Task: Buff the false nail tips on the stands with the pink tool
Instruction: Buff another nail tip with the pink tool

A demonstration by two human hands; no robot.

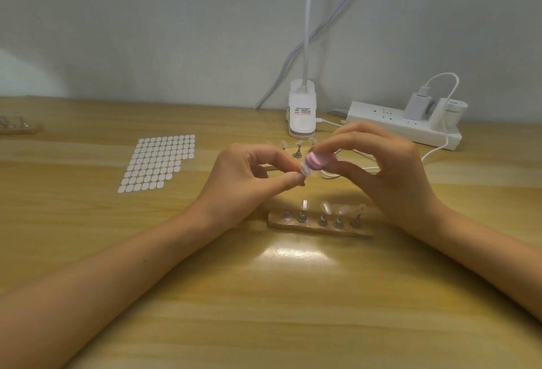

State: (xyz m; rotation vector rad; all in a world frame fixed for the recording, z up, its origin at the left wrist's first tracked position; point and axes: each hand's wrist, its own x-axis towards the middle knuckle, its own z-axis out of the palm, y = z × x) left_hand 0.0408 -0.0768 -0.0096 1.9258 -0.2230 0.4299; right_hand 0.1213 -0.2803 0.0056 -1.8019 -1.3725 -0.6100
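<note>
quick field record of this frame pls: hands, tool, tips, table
left hand: pinches a clear false nail tip against the tool's end
right hand: grips the pink-and-purple buffing tool
near wooden base: four metal stands with clear tips; leftmost spot holds no stand
far stands: partly hidden behind the hands
table left: sheet of white oval adhesive tabs
table back: white clip lamp, white power strip

12 o'clock: lamp neck (307,31) runs off the top edge. 9 o'clock: left stand (17,126) is cut by the frame, its tips blurred. The far stand (297,151) is mostly hidden behind the left hand (243,175) and right hand (381,163). Right fingers half cover the tool (315,161). The pinched tip (305,169) is a blur. The lamp label (302,111) is too small to read.
</note>
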